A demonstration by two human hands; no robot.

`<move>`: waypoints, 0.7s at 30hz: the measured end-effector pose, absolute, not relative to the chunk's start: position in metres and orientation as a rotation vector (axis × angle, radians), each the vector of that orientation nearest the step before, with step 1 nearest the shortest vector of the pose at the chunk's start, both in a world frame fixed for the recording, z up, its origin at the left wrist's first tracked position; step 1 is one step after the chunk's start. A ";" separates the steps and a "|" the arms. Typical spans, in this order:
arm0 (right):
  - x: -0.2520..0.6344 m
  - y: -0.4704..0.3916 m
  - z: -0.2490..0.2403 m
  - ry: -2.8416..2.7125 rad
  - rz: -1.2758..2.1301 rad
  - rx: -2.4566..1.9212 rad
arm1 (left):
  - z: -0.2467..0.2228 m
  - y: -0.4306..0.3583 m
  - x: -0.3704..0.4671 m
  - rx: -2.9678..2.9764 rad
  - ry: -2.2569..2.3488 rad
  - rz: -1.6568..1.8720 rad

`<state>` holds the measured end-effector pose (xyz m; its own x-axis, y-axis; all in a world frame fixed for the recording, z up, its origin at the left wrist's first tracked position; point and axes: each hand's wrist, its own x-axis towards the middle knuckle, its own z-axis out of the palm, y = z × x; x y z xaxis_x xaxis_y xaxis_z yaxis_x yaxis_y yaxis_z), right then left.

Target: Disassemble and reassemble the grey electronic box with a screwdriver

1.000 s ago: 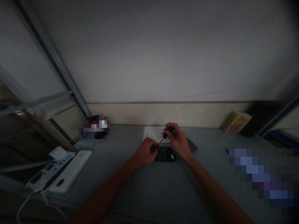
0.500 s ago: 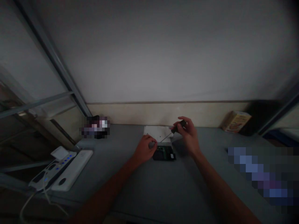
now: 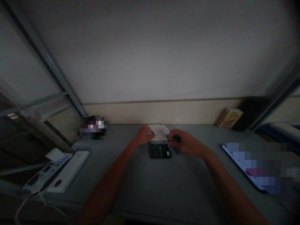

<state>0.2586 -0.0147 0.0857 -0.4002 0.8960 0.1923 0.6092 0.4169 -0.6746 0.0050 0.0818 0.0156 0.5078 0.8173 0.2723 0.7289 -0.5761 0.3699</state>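
Head view: mid-frame, the left hand [image 3: 144,136] is at the paper [image 3: 160,131], grip unclear; the right hand [image 3: 189,143] clamps a dark tool [image 3: 177,138] near the circuit board [image 3: 160,151].

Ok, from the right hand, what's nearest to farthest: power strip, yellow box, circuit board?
In the head view, from the right hand:
1. Circuit board: just to its left.
2. Yellow box: back right.
3. Power strip: far left.
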 end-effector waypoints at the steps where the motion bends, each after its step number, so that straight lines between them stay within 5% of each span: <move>1: 0.255 -0.016 0.082 -2.217 0.649 -1.298 | 0.015 0.081 0.002 2.532 1.306 0.671; 12: 0.244 -0.026 0.064 -2.522 0.568 -1.400 | 0.026 -0.007 -0.021 2.441 1.025 0.552; 21: 0.275 -0.041 0.099 -2.487 1.132 -1.303 | 0.024 -0.008 -0.026 2.378 1.230 0.501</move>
<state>0.2752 -0.0413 0.0991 -0.6244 0.7472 -0.2274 0.6622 0.3521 -0.6615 -0.0259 -0.0084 0.0241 0.5450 0.8293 0.1239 0.6801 -0.5236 0.5131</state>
